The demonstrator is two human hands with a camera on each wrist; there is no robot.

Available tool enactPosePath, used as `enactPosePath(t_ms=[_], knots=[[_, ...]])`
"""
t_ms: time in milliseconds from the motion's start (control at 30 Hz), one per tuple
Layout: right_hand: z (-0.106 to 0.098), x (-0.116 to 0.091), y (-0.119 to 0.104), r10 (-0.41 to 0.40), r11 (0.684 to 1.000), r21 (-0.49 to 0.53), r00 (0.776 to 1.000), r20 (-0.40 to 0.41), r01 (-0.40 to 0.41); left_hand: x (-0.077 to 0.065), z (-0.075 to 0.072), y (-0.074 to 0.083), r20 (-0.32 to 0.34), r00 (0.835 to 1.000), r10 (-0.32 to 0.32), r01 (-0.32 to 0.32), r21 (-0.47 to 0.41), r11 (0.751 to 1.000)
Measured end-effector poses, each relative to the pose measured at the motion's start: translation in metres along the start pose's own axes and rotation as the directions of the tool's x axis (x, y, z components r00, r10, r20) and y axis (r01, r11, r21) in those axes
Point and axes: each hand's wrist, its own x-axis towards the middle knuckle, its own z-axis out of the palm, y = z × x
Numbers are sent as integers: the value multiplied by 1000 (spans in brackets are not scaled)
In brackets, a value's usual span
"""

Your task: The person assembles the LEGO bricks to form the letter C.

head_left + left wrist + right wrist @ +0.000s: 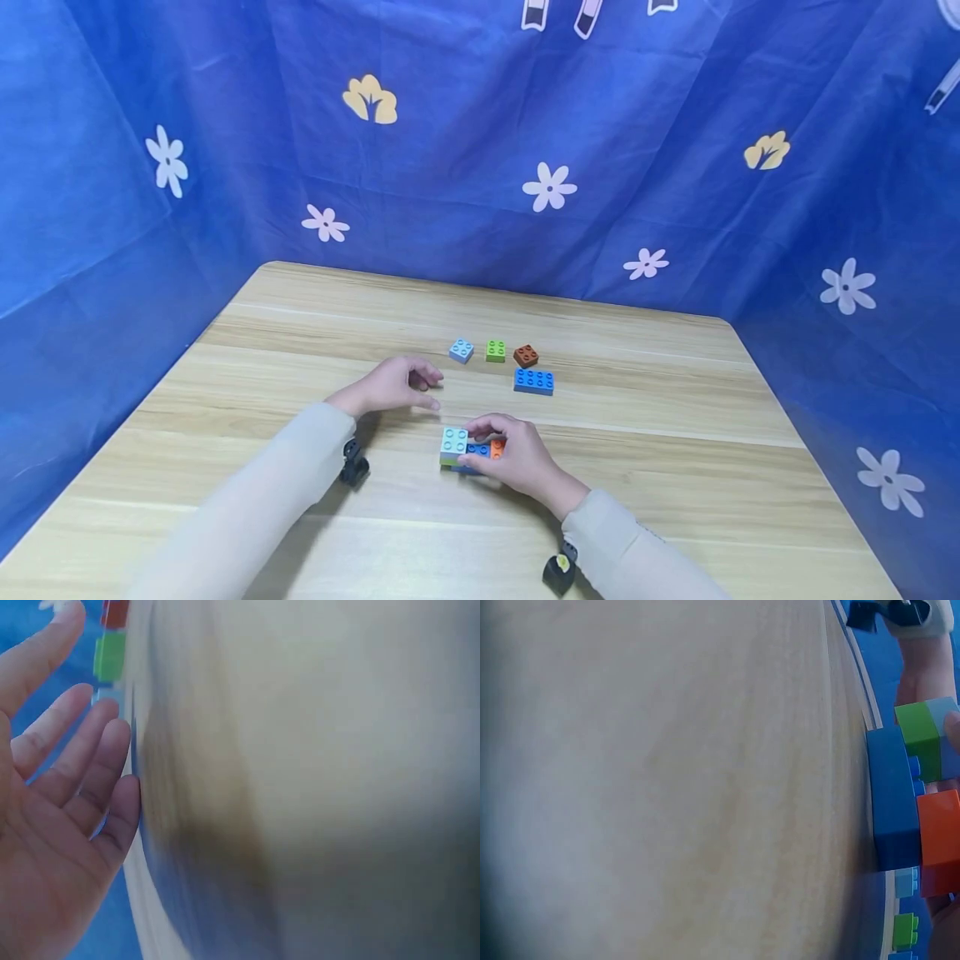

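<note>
Near the front middle of the table stands a small brick build. Its base is a long blue brick [894, 802]; at its left end a green brick [919, 739] carries a light blue brick [454, 439], and an orange brick [939, 832] sits at the right end. My right hand [521, 457] reaches over the build from the right, thumb and fingertips pinching the light blue brick. Up and to the left of it, my left hand [393, 386] hovers with relaxed, slightly bent fingers, holding nothing; its palm [52, 847] shows in the left wrist view.
Loose bricks lie farther back: a light blue brick [461, 351], a green brick [496, 351], a brown brick [527, 356] and a long blue brick [534, 382]. The wooden table [660, 400] is bordered by a blue patterned curtain [465, 192] at the back and sides.
</note>
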Motion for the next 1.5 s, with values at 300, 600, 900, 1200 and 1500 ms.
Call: enactPosePath(t_ms=[300,600,900,1200,1500], knots=[[-1,0,0,16,1000,-2,1000,12,-16,23,1,0,-162,978,-131,132,-8,991],[-1,0,1,23,1000,-3,1000,12,-23,44,13,3,-276,936,-219,219,-30,975],[-1,0,2,11,1000,5,1000,5,-11,62,27,9,-312,910,-271,290,13,957],[-1,0,-1,21,1000,20,1000,11,-21,70,34,8,-390,873,-293,351,85,932],[-1,-1,0,20,1000,5,1000,10,-20,66,29,2,-331,909,-251,283,50,958]])
